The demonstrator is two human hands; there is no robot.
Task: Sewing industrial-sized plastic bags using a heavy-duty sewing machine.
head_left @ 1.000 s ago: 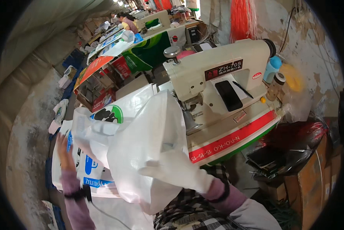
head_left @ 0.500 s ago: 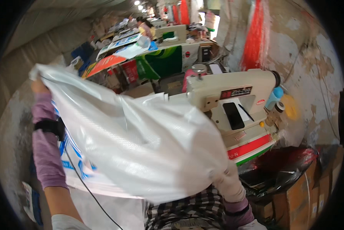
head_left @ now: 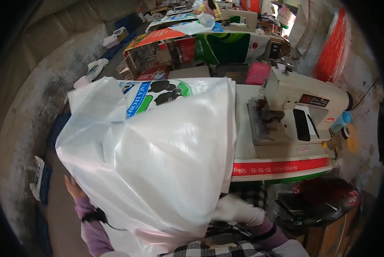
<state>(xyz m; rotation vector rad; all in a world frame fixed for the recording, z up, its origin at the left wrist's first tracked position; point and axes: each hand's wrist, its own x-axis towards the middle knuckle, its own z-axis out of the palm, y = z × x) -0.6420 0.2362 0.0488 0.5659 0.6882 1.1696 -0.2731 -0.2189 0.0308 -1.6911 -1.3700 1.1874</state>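
A big white woven plastic sack [head_left: 170,145], with a cow picture and blue and green print near its far edge, spreads over the work surface and billows toward me. My left hand [head_left: 73,187] is at the sack's lower left side, its visible fingers stretched out and partly hidden by the sack. My right hand [head_left: 239,210], in a white glove, is low by the sack's near right edge. Motion smears its fingers, so whether it grips the edge does not show. Right of the sack stands a cream sewing machine [head_left: 294,100].
A black phone [head_left: 301,124] and a pen [head_left: 313,126] lie on the machine's bed. Under it, a red-banded sheet [head_left: 282,167] covers the table edge. A dark plastic bag [head_left: 316,201] sits at lower right. Red strands [head_left: 331,47] hang by the wall. Farther tables and a person [head_left: 211,9] are behind.
The sack has come down from a raised, stretched position and now lies spread with its print showing. My left hand has dropped from the sack's upper corner. The view has shifted left.
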